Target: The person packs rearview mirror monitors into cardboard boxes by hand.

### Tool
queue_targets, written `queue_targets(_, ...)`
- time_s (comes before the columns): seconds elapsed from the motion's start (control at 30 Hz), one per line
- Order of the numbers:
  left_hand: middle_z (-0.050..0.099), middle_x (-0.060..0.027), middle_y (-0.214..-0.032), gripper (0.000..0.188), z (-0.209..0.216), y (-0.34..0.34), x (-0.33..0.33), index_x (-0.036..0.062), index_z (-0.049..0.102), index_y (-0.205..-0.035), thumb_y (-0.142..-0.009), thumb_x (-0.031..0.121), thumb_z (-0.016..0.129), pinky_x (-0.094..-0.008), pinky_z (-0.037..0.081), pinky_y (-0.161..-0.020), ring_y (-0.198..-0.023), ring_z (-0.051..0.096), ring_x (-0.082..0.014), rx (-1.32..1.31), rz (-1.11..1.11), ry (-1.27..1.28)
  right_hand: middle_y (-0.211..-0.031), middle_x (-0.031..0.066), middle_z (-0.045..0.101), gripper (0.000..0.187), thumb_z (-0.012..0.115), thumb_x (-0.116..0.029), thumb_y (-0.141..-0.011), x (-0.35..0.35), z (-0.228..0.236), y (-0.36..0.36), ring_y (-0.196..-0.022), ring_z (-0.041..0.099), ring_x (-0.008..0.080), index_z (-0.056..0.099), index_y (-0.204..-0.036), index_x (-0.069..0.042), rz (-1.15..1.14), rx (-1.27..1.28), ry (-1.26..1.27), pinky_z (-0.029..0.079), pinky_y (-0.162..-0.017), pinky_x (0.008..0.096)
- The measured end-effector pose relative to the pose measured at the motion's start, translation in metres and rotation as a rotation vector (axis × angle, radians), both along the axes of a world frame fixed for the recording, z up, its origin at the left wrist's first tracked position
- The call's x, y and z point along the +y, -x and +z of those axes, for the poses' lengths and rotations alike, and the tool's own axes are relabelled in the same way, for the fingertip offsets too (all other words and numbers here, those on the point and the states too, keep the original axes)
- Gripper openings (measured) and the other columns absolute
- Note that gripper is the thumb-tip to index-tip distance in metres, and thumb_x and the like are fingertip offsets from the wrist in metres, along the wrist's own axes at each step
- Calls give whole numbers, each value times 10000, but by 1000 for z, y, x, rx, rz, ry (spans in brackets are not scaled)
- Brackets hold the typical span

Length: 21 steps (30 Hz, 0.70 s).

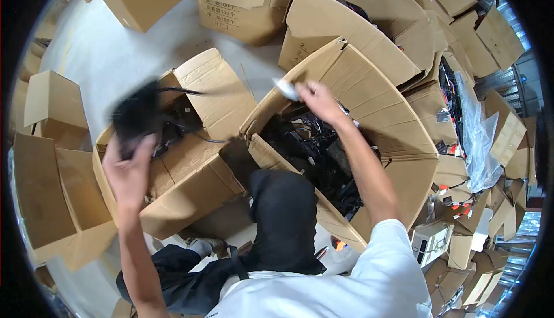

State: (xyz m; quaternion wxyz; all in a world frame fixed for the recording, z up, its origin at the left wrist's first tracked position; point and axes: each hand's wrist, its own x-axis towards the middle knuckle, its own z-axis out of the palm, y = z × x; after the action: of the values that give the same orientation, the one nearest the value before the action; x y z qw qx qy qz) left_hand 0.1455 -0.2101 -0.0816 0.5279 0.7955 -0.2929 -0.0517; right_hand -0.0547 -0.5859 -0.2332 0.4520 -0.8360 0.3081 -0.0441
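Note:
My left hand (128, 171) is closed on a flat black box-shaped device (135, 110), smeared by motion, so its exact kind does not show. The device is above an open cardboard box (193, 191) that contains more black parts (180, 116) with cables. My right hand (320, 100) pinches a small whitish piece (285, 89), blurred, over the far left rim of a larger cardboard box (375, 78). Inside that larger box lies a heap of black devices and tangled cables (314, 151).
Several cardboard boxes (234, 15) stand on the grey floor (127, 53) at the far side. More open cartons (40, 185) are at the left. To the right are bubble wrap (482, 136), a beige device (431, 242) and wires with red connectors (459, 208). My knee (283, 202) sits between the two boxes.

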Motion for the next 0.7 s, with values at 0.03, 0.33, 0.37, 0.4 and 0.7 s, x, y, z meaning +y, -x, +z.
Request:
queue_targets(0.03,710,-42,-1009,252,-3,-21,33,-30,683,-1096,-907,124,746,-269,511,-828,-869,630,-109,70,135,0,-1023,164,686,378,595,-345,-983,6,-41,-3,-939,666,248,631,-1090,16,66,8,74,524,-858,382)
queue_targets(0.33,671,-97,-1137,383,-32,5,111,-30,569,-1269,-973,195,660,-344,534,-912,-988,661,-187,604,298,438,-1128,223,624,383,734,-182,-789,62,-137,68,-1069,613,422,650,-1137,-45,248,209,366,503,-914,491)
queue_targets(0.37,665,-104,-1156,363,-36,11,107,-22,561,-1277,-988,186,630,-352,539,-917,-1019,661,-198,628,299,478,-1120,223,630,369,732,-181,-791,43,-119,82,-1068,615,415,659,-1125,-42,162,80,387,504,-912,484)
queue_targets(0.4,658,-106,-1161,366,-34,19,110,-11,560,-1277,-993,212,623,-358,539,-913,-1011,656,-194,621,330,483,-1107,223,646,375,732,-182,-800,44,-66,63,-1053,629,393,659,-1135,-29,69,159,391,507,-911,459)
queue_targets(0.7,648,-120,-1201,405,-36,109,21,33,509,-1331,-1042,317,518,-434,560,-922,-1070,656,-241,1000,37,603,-1244,244,646,386,692,-48,-897,163,168,34,-1157,644,350,544,-1244,31,-88,-785,732,508,-992,431)
